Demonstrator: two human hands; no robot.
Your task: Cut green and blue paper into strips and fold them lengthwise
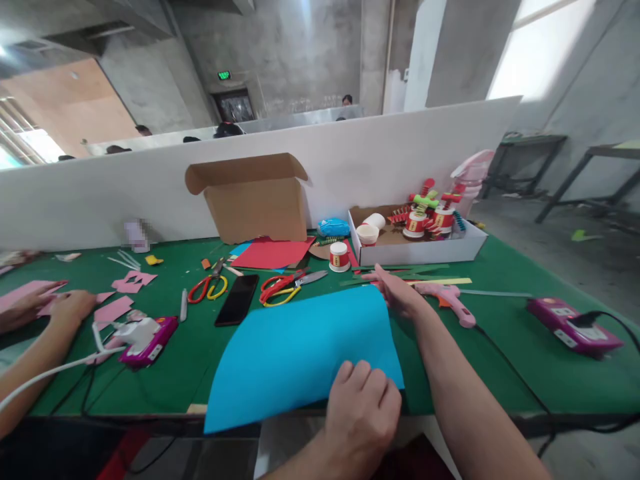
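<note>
A large sheet of blue paper (pixel 305 347) bows upward over the near edge of the table. My left hand (pixel 364 410) is closed on its near edge, towards the right corner, knuckles up. At the sheet's far right corner, my right hand (pixel 396 292) has its fingers stretched out and the thumb raised; whether it touches the paper I cannot tell. Just right of that hand lies a pink glue gun (pixel 453 301) with a glue stick in its back. Beyond the sheet are red-and-yellow-handled scissors (pixel 285 288) and a black phone (pixel 237 300).
A white box (pixel 420 252) holds paper cups and spring figures. An open cardboard box (pixel 257 210) stands behind red paper (pixel 274 255). Purple power strips (pixel 573 325) lie at both sides. A co-worker's hands (pixel 70 310) handle pink paper at left. Green strips lie beyond my right hand.
</note>
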